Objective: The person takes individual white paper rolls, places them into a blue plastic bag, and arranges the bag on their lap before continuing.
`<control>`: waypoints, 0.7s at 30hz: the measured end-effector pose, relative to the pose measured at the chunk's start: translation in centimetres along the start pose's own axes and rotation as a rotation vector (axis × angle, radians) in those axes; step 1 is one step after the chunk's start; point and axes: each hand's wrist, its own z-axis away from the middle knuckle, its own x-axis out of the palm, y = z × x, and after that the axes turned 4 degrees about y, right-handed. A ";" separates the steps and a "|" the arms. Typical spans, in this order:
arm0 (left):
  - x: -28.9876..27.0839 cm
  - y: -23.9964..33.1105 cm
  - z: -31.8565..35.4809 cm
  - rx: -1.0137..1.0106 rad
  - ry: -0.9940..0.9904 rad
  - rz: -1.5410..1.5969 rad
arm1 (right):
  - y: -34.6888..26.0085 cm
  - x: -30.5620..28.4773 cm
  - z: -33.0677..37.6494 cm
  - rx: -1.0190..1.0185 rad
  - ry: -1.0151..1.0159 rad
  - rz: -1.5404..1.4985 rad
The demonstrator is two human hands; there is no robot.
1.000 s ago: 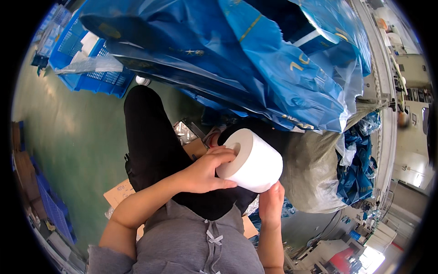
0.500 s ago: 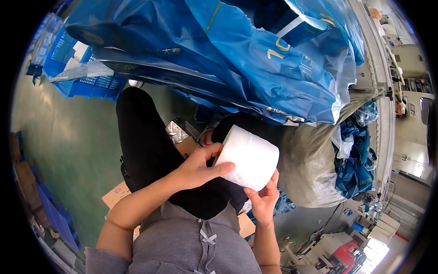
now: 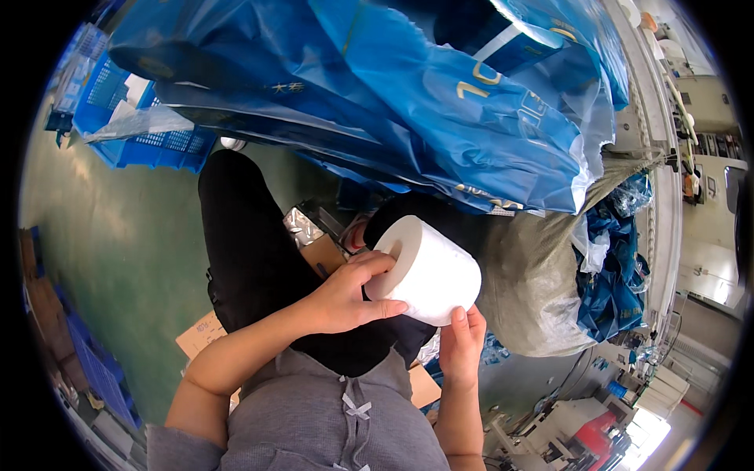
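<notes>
A white toilet roll (image 3: 440,271) is held over my lap, its flat end with the core hole turned to the left. My left hand (image 3: 349,294) grips that end, fingers reaching into the hole and thumb along the lower edge. At the roll's lower right side, my right hand (image 3: 462,337) pinches or steadies it with thumb and fingertips; part of its fingers is hidden behind the roll. Beyond the roll lies a large torn blue plastic bag (image 3: 314,102), spread across the top of the view.
Right of my knees stands a grey-beige woven sack (image 3: 526,290) with crumpled blue plastic wrappers (image 3: 609,275) in it. A blue plastic crate (image 3: 157,149) is at the far left on the green floor. Cardboard (image 3: 200,334) lies under my legs. Machinery (image 3: 573,432) stands at the lower right.
The roll has turned so that its core hole faces me more. My left fingers have moved into the hole, and my right hand has shifted slightly along the roll's lower side.
</notes>
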 end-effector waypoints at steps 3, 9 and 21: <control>0.1 1.2 -0.2 0.036 0.007 -0.078 | -0.5 -0.3 -0.5 0.030 0.010 -0.049; 1.2 1.9 0.4 0.110 0.009 -0.138 | -9.2 -5.6 -1.4 -0.291 0.037 0.156; -1.0 -6.7 5.4 -0.248 0.029 -0.186 | -34.8 -18.6 -18.1 -1.120 0.704 0.199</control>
